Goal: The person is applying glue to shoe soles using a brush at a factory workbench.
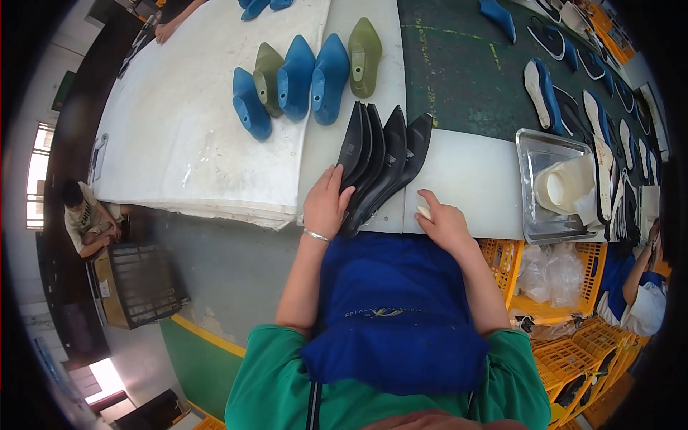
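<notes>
Several black insoles (393, 152) lie fanned and overlapping at the table's near edge, their narrow ends toward me. My left hand (327, 202) rests on the leftmost one, fingers stretched out and thumb spread apart. To the right of the fan is my right hand (444, 223), its index finger extended over the white board (476, 183). Between its thumb and curled fingers sits a small pale piece (424, 213), whose kind I cannot make out. Beyond the insoles stand blue shoe lasts (296, 79) and green shoe lasts (365, 57) in a loose row.
A metal tray (527, 188) with a white tub (560, 188) stands at right. Soles and lasts (542, 93) cover the dark green mat (459, 72). Yellow crates (502, 261) sit below the table's right edge. One person (89, 215) sits at far left; another (638, 290) is at right.
</notes>
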Tool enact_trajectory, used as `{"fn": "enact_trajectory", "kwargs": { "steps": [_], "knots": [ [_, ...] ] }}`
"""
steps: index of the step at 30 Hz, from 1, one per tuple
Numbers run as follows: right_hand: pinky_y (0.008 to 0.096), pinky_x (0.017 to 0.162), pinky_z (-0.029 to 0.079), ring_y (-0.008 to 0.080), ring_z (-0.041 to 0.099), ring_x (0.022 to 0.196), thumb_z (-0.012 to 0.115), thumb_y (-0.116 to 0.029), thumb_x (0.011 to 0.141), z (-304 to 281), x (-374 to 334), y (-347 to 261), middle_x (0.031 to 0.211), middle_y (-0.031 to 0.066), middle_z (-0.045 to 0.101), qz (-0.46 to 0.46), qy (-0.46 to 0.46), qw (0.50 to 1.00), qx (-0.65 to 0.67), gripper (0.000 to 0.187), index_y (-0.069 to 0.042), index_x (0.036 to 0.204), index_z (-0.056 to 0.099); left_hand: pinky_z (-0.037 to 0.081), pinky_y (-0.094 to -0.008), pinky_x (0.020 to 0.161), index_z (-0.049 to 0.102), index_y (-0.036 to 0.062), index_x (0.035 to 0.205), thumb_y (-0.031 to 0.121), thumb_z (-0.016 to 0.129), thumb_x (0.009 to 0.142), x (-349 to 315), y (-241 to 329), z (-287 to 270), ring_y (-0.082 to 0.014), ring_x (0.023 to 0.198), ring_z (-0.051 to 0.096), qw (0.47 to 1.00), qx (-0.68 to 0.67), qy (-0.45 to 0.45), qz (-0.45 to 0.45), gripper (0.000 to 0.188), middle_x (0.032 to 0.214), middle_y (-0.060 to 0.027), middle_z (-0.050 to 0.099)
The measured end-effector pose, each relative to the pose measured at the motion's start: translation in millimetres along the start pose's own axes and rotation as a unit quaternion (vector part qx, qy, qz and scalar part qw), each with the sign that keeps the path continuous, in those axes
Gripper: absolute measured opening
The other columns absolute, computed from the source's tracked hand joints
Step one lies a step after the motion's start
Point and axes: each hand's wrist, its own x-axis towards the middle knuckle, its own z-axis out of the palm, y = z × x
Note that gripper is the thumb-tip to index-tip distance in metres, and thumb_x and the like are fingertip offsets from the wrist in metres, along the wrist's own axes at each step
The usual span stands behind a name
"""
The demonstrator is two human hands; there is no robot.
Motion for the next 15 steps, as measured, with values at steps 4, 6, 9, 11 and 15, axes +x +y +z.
{"fn": "enact_trajectory", "kwargs": {
  "steps": [4, 6, 9, 11, 15],
  "knots": [
    [0.0508, 0.075, 0.05, 0.0436, 0.065, 0.08, 0.058, -0.03, 0.092, -0.1, 2.8, 2.8, 0.082, 0.0237, 0.067, 0.004, -0.002, 1.0, 0.01, 0.05, -0.013, 0.136, 0.043, 0.048, -0.044, 0.096, 0.052, 0.0023, 0.133, 0.028, 0.061, 0.094, 4.2, -0.4, -0.2, -0.0394, 0.116, 0.057, 1.0, -0.023, -0.005, -0.003, 0.048, 0.131, -0.0219, 0.057],
    [0.0515, 0.071, 0.049, 0.0449, 0.064, 0.076, 0.058, -0.032, 0.091, 2.2, 3.8, 6.1, 0.076, 0.0232, 0.066, -0.014, 0.015, 1.0, 0.012, 0.051, -0.015, 0.136, 0.042, 0.047, -0.0437, 0.096, 0.053, 0.0027, 0.132, 0.026, 0.059, 0.095, 7.2, -1.3, -2.9, -0.0391, 0.115, 0.057, 0.999, -0.045, -0.008, -0.016, 0.044, 0.129, -0.0208, 0.059],
    [0.0514, 0.07, 0.049, 0.0443, 0.064, 0.075, 0.058, -0.031, 0.092, 5.4, 7.1, 4.5, 0.076, 0.023, 0.066, -0.021, 0.015, 1.0, 0.009, 0.051, -0.016, 0.137, 0.042, 0.049, -0.0421, 0.092, 0.055, 0.0051, 0.131, 0.026, 0.055, 0.097, 11.3, -5.9, -12.9, -0.0372, 0.111, 0.06, 0.993, -0.089, -0.025, -0.072, 0.039, 0.123, -0.0187, 0.063],
    [0.0513, 0.07, 0.049, 0.0441, 0.064, 0.075, 0.058, -0.032, 0.091, 6.4, 7.3, 2.7, 0.075, 0.0228, 0.066, -0.014, 0.011, 1.0, 0.005, 0.051, -0.016, 0.137, 0.042, 0.05, -0.0417, 0.089, 0.055, 0.006, 0.132, 0.027, 0.054, 0.098, 13.1, -11.8, -15.6, -0.0368, 0.107, 0.062, 0.992, -0.091, -0.022, -0.085, 0.039, 0.119, -0.0185, 0.064],
    [0.0508, 0.069, 0.049, 0.0438, 0.064, 0.075, 0.059, -0.032, 0.091, 5.9, 6.0, 2.6, 0.075, 0.0225, 0.066, -0.008, 0.015, 1.0, -0.001, 0.051, -0.017, 0.137, 0.042, 0.052, -0.0417, 0.081, 0.057, 0.007, 0.131, 0.028, 0.055, 0.098, 19.4, -7.6, -21.2, -0.0368, 0.096, 0.065, 0.988, -0.054, -0.02, -0.144, 0.039, 0.11, -0.0158, 0.068]
  ]
}}
